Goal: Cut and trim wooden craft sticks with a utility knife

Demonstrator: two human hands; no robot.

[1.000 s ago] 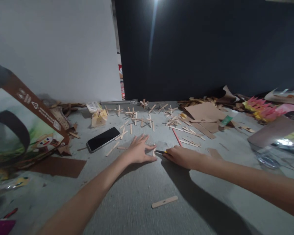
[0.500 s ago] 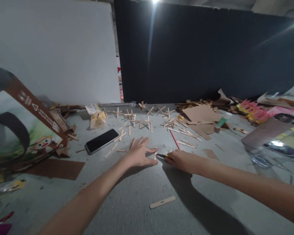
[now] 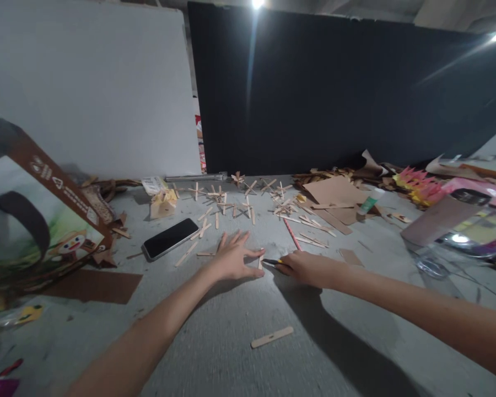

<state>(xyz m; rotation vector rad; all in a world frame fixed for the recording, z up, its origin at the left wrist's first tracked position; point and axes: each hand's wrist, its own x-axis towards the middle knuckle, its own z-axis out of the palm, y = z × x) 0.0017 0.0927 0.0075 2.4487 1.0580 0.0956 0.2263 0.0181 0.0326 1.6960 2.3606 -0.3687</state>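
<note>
A short wooden stick (image 3: pixel 260 261) stands out between the thumb and index finger of my left hand (image 3: pixel 235 261), which rests on the grey surface with its other fingers spread. My right hand (image 3: pixel 300 268) is closed around a craft knife (image 3: pixel 271 261) with a dark blade and a bit of yellow; its tip meets the stick. Nearer to me lies a loose wooden stick (image 3: pixel 271 337). Beyond my right hand is a red striped straw or pencil (image 3: pixel 291 234). Crossed wooden sticks (image 3: pixel 248 207) are scattered past both hands.
A phone (image 3: pixel 170 239) lies left of my left hand. Brown cardboard (image 3: pixel 334 191), a glue stick (image 3: pixel 371 202) and a clear plastic container (image 3: pixel 475 231) are at the right. A printed bag (image 3: pixel 45 220) stands at the left, with a cardboard strip (image 3: pixel 95 285) before it.
The view has shifted slightly, so the scene sits a little further left. Both hands keep nearly the same place at the short stick.
</note>
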